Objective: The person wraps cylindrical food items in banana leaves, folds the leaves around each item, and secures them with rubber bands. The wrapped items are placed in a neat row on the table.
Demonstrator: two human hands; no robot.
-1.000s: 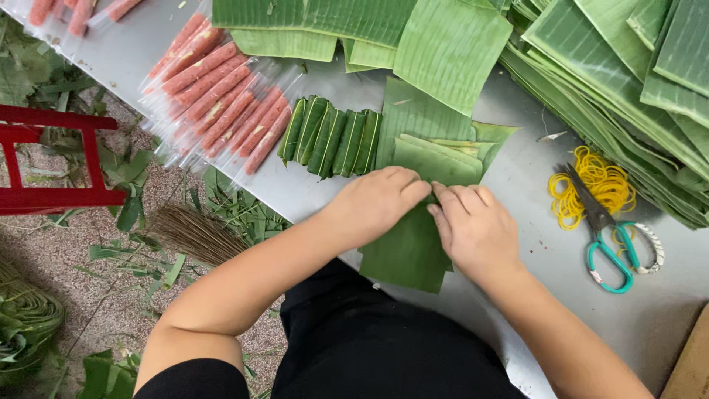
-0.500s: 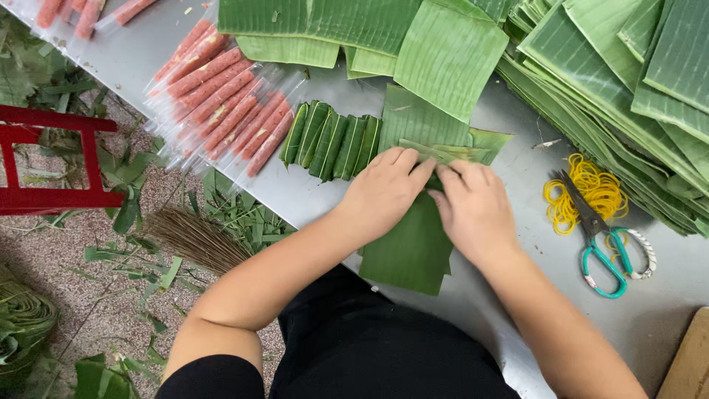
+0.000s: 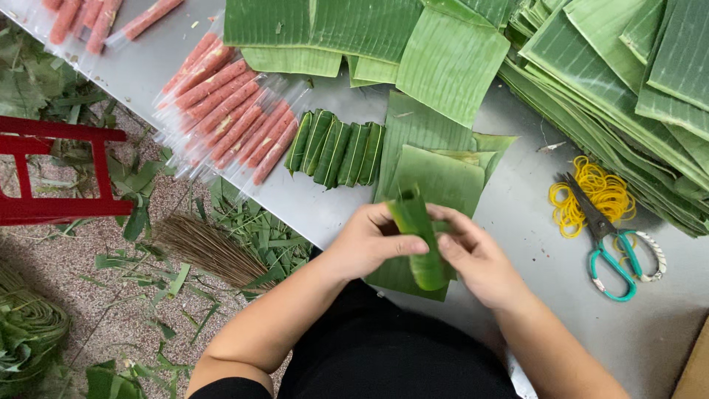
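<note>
Leaf roll [image 3: 419,240], half-formed, sits between my two hands just above the near table edge. My left hand [image 3: 369,244] curls around its left side, thumb pressed across the front; my right hand [image 3: 476,258] closes on the right side, fingers bent against it. Both are wrapped partly shut on the roll, neither flat. Top end looks open and unfolded; I judge wrapping is midway. Five finished green rolls [image 3: 336,151] lie in a row farther back. Many plastic-sleeved pink sausages [image 3: 233,114] wait unwrapped beside them. Cut leaf sheets [image 3: 436,177] lie under my hands. Yellow rubber bands [image 3: 591,199] and scissors [image 3: 609,247] rest untouched to the right.
</note>
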